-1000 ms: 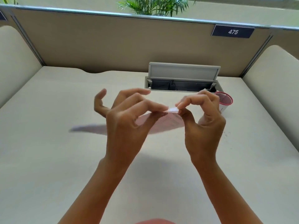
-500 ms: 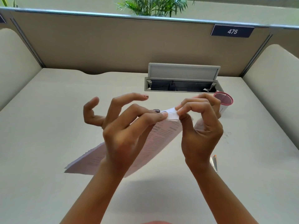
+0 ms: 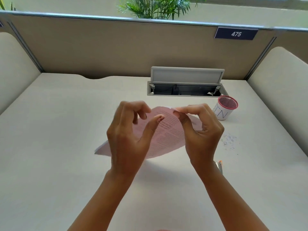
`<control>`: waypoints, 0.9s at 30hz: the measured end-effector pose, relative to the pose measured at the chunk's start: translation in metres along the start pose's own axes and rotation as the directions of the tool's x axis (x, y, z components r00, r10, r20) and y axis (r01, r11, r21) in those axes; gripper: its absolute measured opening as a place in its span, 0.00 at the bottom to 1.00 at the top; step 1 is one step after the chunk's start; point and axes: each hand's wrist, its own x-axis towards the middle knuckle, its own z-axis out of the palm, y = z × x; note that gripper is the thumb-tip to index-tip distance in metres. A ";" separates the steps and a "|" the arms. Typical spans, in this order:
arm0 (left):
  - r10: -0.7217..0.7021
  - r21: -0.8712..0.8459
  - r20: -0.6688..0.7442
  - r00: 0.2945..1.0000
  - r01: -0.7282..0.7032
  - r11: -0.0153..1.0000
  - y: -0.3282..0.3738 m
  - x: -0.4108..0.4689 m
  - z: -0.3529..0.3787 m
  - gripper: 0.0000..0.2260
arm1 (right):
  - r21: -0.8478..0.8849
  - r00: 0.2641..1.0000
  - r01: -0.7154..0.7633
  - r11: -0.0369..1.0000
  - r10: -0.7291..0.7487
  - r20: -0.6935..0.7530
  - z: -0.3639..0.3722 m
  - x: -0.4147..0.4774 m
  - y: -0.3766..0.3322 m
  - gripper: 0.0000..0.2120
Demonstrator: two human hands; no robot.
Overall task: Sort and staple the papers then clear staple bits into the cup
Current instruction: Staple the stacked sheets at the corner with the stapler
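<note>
A pink printed stack of papers [image 3: 166, 137] hangs above the middle of the desk, its printed face turned toward me. My right hand [image 3: 200, 130] pinches its top corner between thumb and forefinger. My left hand [image 3: 131, 130] hovers in front of the sheets' left half with fingers curled and apart, thumb raised, gripping nothing that I can see. A white cup [image 3: 225, 108] with a red mesh rim and handwritten letters stands at the right. Small staple bits [image 3: 230, 140] lie scattered on the desk below the cup. A stapler [image 3: 219, 165] peeks out behind my right wrist.
An open cable hatch [image 3: 186, 84] with its grey lid raised sits at the back of the beige desk [image 3: 58, 147]. Partition walls enclose the desk at the back and both sides, and one carries a sign [image 3: 235, 34] reading 475.
The papers have swung up so the print faces me. My left fingers have come off the top corner and spread; my right hand keeps its pinch.
</note>
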 end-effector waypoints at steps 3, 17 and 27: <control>-0.309 -0.181 0.223 0.925 0.351 0.919 0.003 -0.001 0.002 0.24 | 0.016 1.000 -0.005 1.000 0.005 -0.021 0.004 0.000 0.007 0.01; -0.626 -0.424 0.738 0.252 0.895 -0.139 -0.011 0.019 0.011 0.10 | 0.121 0.995 -0.044 0.992 0.033 0.094 0.005 -0.015 0.023 0.05; -0.784 -0.513 0.499 0.369 0.855 0.076 -0.018 0.002 0.025 0.04 | -0.003 0.971 -0.237 0.972 0.237 0.024 0.002 -0.031 0.035 0.11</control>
